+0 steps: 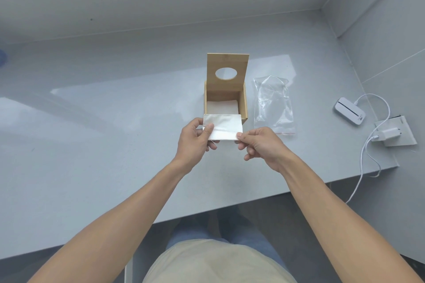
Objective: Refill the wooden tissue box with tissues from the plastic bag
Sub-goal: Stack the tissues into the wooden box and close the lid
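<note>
The wooden tissue box [243, 104] stands in the middle of the grey table, its lid [227, 63] with an oval hole raised upright at the back. White tissues [222, 107] lie inside it. Just in front of the box I hold a folded white tissue [226, 127] flat between both hands. My left hand [195, 142] pinches its left edge and my right hand [262, 145] pinches its lower right corner. The clear plastic bag [273, 105] lies flat on the table right of the box and looks empty.
A white device [349, 111] with a cable, a white charger plug [388, 134] and a flat white card [404, 133] sit at the table's right end. The table's front edge [253, 202] runs across below my forearms. Walls close off the back and right.
</note>
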